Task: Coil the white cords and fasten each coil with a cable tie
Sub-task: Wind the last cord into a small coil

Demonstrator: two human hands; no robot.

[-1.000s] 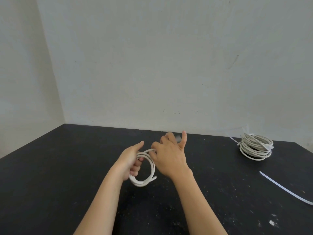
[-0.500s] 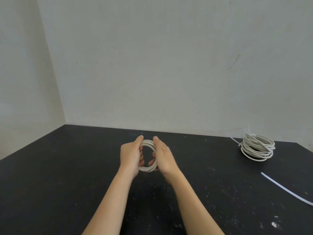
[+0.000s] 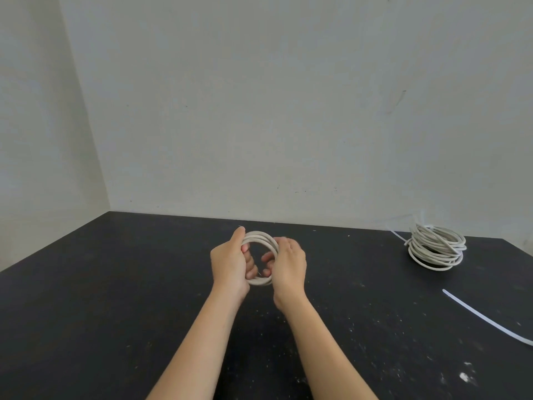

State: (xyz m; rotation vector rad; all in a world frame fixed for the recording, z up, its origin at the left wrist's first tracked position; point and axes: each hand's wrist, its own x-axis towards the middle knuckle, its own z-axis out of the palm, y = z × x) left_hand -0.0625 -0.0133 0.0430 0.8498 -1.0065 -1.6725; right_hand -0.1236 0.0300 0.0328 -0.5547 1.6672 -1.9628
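Now, from the head camera, the only view you have: a second ago your right hand (image 3: 290, 265) lay across the front of the small coil (image 3: 261, 235) with its fingers spread, and a short loose end of cord stuck out at the ring's lower right. That end no longer shows. The turns are gathered into one tidy ring, and both hands have closed in on it from the sides. I take that to mean the winding of this cord is finished and the fastening comes next, since I can see no tie on this ring.

Your left hand (image 3: 229, 262) grips the ring's left side, thumb laid up along the top of the turns and fingers curled through the middle. Your right hand grips the right side, its back toward you, with the fingers hooked into the opening from the other side. Their tips nearly meet those of the left hand inside the ring. The ring stands upright between your hands and appears held clear of the black table (image 3: 115, 284), with both forearms reaching ahead and converging.

A loose cable tie (image 3: 484, 317) lies flat on the table, well to the right of your right hand and nearer to you. Farther right, beyond your hands, the bigger coil (image 3: 435, 251) rests on the table. A thin white strip runs off its left side, and I cannot tell whether it is a tie. Fetching the loose tie would likely mean freeing your right hand, so the left would have to pinch all the turns alone.
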